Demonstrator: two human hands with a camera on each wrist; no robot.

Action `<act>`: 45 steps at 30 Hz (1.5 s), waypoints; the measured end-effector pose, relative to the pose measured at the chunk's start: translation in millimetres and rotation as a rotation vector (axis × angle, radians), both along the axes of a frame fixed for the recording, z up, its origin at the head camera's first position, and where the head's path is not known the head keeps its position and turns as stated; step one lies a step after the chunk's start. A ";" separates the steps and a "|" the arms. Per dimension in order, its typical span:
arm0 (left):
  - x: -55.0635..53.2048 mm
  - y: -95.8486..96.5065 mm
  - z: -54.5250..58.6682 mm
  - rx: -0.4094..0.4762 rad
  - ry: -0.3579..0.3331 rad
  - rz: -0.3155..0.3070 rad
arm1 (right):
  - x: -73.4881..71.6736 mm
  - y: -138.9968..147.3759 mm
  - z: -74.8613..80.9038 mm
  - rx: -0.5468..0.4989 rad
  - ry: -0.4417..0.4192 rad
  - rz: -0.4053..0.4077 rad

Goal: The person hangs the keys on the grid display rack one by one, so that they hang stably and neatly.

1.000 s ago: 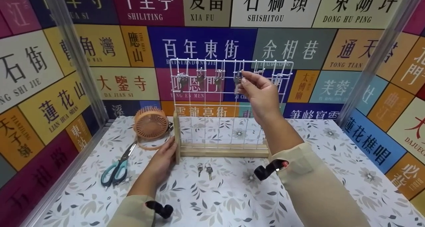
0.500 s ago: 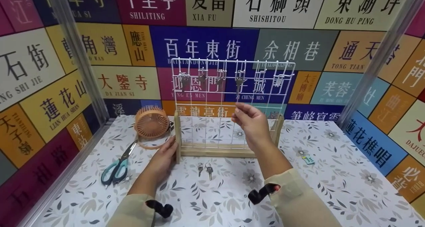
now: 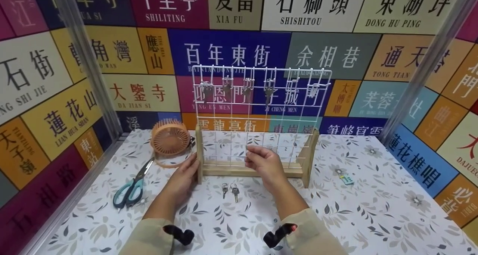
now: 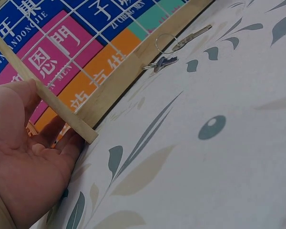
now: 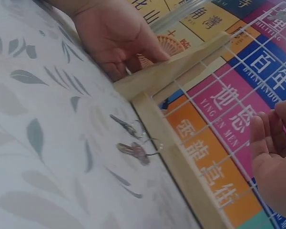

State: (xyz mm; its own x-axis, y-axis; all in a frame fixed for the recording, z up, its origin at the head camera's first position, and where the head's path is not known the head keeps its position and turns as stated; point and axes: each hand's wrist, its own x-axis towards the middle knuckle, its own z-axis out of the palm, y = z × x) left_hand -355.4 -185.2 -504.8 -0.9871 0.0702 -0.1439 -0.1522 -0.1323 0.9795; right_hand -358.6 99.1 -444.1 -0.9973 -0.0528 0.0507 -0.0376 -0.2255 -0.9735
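Observation:
A white wire grid rack point(image 3: 257, 118) stands upright in a wooden base point(image 3: 231, 171). Several keys hang from hooks along its upper part, among them a hanging key point(image 3: 269, 90) right of the middle. My left hand point(image 3: 183, 182) holds the rack's left wooden post point(image 4: 62, 107), with some fingers hidden behind it. In front of the grid is my right hand point(image 3: 266, 166), its fingers loosely bent and nothing visible between them. Below it on the table lie two keys on rings, a smaller left key point(image 3: 224, 190) and a larger right key point(image 3: 235, 193).
Left of the rack stand an orange fan point(image 3: 170, 138) and, nearer, scissors with teal handles point(image 3: 129, 195). A small green-and-white item point(image 3: 347, 179) lies to the right. The floral tabletop point(image 3: 373, 210) is enclosed by walls of coloured name panels.
My right hand has left the key hanging right of the middle and come down and leftward toward the two keys on the table. My left hand stays at the post.

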 end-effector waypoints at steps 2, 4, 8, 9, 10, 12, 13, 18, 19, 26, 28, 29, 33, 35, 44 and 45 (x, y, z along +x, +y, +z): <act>0.0 1.1 0.7 0.007 0.010 -0.004 | -0.9 -2.6 -7.0 0.012 -0.010 0.009; 0.6 1.6 1.4 0.014 0.016 -0.006 | -2.0 -3.7 -13.7 0.028 -0.028 0.021; 1.6 0.9 2.3 0.038 0.012 -0.006 | -4.8 -5.9 -28.6 0.062 -0.052 0.060; 1.7 0.7 2.3 0.041 0.009 -0.004 | -5.2 -6.1 -32.2 0.069 -0.060 0.071; 1.7 0.7 2.3 0.046 0.008 -0.004 | -5.5 -6.0 -35.7 0.083 -0.066 0.083; 1.7 0.6 2.0 0.044 0.010 -0.007 | -6.0 -5.5 -42.5 0.113 -0.083 0.105; 1.8 0.7 1.9 0.043 0.010 -0.008 | -5.9 -5.1 -45.6 0.130 -0.092 0.116; 2.3 0.8 1.2 0.013 0.003 -0.001 | -5.6 -3.2 -58.9 0.239 -0.097 0.156; 2.5 0.8 1.2 0.012 0.002 0.000 | -5.3 -3.2 -60.5 0.260 -0.091 0.160; 2.7 1.4 1.2 0.064 0.004 0.000 | -3.6 -5.3 -64.7 0.414 -0.007 0.207; 3.0 1.4 1.2 0.082 0.007 -0.004 | -2.6 -5.5 -65.0 0.462 0.038 0.228; 3.1 1.4 1.0 0.089 0.010 -0.005 | -2.2 -5.5 -65.0 0.485 0.063 0.240; 2.9 1.1 0.5 0.102 0.015 -0.007 | -1.5 -5.9 -65.1 0.565 0.133 0.275; 2.6 1.1 0.3 0.099 0.017 -0.004 | -1.3 -6.2 -65.1 0.591 0.153 0.290; 1.3 1.4 0.1 0.020 0.020 0.004 | 0.1 -9.7 -66.2 0.699 0.184 0.292; 1.6 1.0 0.3 0.023 0.016 0.007 | 0.1 -10.5 -66.6 0.701 0.185 0.288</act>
